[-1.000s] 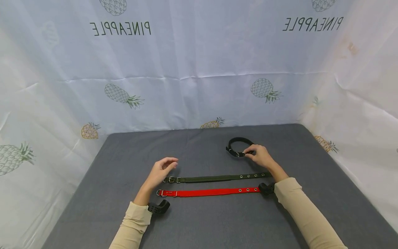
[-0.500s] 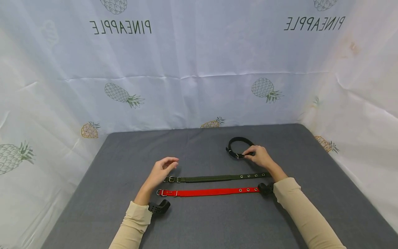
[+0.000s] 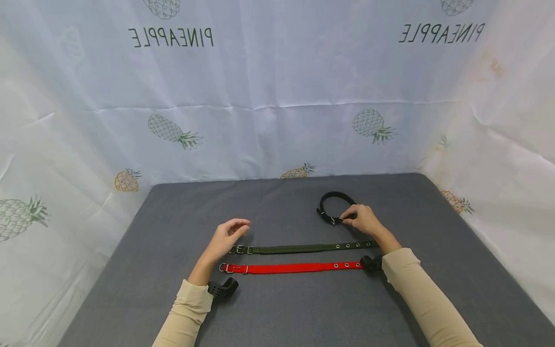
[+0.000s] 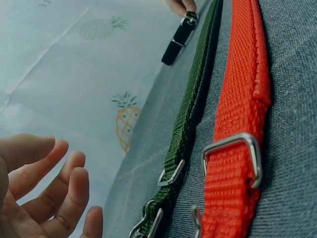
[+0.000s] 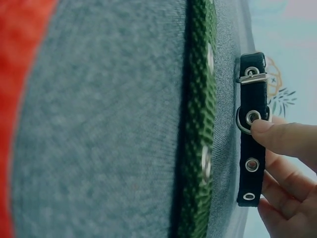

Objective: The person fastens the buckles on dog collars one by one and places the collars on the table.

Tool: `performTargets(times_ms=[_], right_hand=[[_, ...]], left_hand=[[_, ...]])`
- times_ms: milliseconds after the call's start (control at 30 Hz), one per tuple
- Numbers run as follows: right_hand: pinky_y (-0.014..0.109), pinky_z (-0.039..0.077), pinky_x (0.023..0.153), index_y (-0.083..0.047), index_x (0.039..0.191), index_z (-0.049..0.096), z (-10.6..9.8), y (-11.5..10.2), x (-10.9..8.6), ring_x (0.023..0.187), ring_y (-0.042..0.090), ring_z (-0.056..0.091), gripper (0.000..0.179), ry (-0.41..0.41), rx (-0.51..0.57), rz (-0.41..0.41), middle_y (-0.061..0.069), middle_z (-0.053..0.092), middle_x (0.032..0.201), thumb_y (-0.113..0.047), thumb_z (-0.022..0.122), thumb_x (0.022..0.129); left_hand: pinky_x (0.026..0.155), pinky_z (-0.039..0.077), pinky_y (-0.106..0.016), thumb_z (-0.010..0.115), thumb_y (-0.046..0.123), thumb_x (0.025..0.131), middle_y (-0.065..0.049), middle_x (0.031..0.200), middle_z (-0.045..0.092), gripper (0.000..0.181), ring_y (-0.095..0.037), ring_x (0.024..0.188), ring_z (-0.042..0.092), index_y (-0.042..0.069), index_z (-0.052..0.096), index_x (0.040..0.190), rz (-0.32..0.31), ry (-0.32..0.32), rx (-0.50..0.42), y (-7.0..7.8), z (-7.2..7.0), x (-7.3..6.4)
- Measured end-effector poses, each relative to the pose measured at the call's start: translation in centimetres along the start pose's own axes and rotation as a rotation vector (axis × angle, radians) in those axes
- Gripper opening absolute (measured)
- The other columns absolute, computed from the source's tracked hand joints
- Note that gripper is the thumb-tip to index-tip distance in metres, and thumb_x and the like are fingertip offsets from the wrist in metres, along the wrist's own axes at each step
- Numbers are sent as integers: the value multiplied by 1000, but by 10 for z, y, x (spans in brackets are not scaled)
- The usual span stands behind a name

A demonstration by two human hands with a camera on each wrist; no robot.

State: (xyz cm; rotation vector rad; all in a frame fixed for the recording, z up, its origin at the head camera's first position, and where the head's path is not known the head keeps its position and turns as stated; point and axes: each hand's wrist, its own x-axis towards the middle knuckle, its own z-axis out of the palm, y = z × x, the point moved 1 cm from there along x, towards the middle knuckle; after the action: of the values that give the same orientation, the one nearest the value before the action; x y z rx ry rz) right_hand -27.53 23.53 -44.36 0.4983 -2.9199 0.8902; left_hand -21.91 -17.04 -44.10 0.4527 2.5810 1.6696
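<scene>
A black collar with metal eyelets forms a loop at the back right of the table. My right hand pinches it near the buckle; in the right wrist view the thumb presses by the D-ring. Nearer to me, a green collar lies straight across the cloth, its right end overlapped by my right wrist. A red collar runs parallel in front of it. My left hand hovers at the buckle end of the green collar, fingers relaxed and holding nothing.
A dark grey cloth covers the table. White curtains printed with pineapples hang behind it and along both sides. Each wrist carries a black camera mount.
The buckle side of the black collar has shifted slightly toward me and right with my right hand. The left hand, green collar and red collar stay put.
</scene>
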Motion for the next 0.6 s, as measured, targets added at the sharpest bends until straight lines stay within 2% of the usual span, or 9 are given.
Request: performTargets(times_ms=[167, 300, 400, 500, 600], right_hand=[[57, 48, 92, 0, 94, 75, 1, 0, 0, 102, 42, 62, 11, -20, 9, 8, 22, 71, 102, -4, 69, 85], [57, 48, 93, 0, 98, 74, 0, 1, -2, 103, 42, 61, 14, -26, 27, 20, 22, 70, 104, -5, 68, 86], [56, 48, 91, 1, 101, 72, -3, 1, -4, 101, 40, 62, 16, 1, 42, 7, 22, 69, 104, -4, 67, 87], [56, 48, 91, 2, 103, 71, -9, 1, -8, 101, 40, 62, 18, 29, 53, -6, 23, 69, 104, -3, 66, 87], [58, 48, 93, 2, 105, 71, -16, 0, -14, 103, 42, 61, 18, 41, 57, -5, 23, 68, 106, -3, 66, 88]], left_hand=[[85, 55, -42, 55, 18, 99, -27, 118, 64, 33, -37, 97, 63, -5, 60, 122, 2, -1, -3, -2, 1, 0], [84, 56, -41, 55, 17, 99, -28, 117, 65, 33, -37, 97, 63, -6, 60, 122, 7, -3, -3, -3, 1, -1], [80, 55, -37, 55, 17, 99, -28, 114, 65, 33, -35, 94, 63, -5, 60, 122, 7, -3, 0, -3, 0, -1], [77, 55, -36, 54, 15, 99, -29, 113, 65, 32, -24, 89, 64, -6, 60, 122, 3, -4, 19, 3, -4, 0], [74, 54, -36, 54, 14, 99, -29, 112, 65, 31, -24, 88, 64, -6, 60, 122, 11, -2, 48, 5, -7, 1]])
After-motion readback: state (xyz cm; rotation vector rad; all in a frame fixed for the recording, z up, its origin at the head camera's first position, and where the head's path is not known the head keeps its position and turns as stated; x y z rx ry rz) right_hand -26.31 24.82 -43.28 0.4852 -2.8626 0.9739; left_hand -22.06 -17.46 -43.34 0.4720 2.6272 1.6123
